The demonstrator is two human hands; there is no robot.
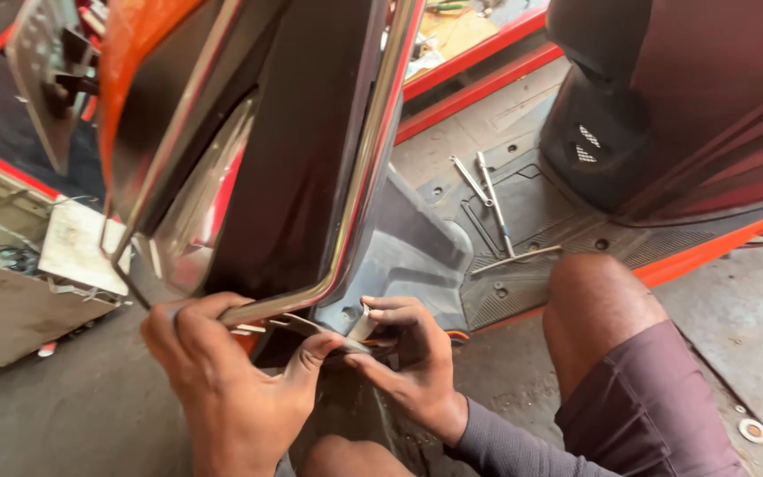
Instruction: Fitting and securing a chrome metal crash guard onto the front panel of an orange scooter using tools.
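— Chrome trim rail (359,190) is the thing you've got: it runs down the edge of the scooter's dark front panel (298,150) and bends at the bottom, and your left hand (227,375) is clenched around that bend, thumb pressed up from beneath.

— And my right?

— Your right hand (408,358) sits just beside it, fingertips pinching a small pale clip or fastener (362,327) at the panel's lower corner. I can't tell exactly what kind of part it is; your fingers cover most of it.

— How do I do this well?

— In my judgement, keep the left grip steady so the rail doesn't spring or twist, and let the right fingers do the fine work. Hold the rail flush against the panel edge; levering it outward could kink the metal or scratch the orange bodywork (139,40).

— What's around me?

— Behind your right hand lies the ribbed grey footboard (540,221), with three long metal tools (492,199) resting on it, within reach. Your bare knee (593,296) is beside it. Beyond that the dark seat base (664,106) rises. You're low on a rough concrete floor (735,318); a small washer (753,430) lies on it at right. To the left stands a pale open metal box (19,283) with wiring inside.
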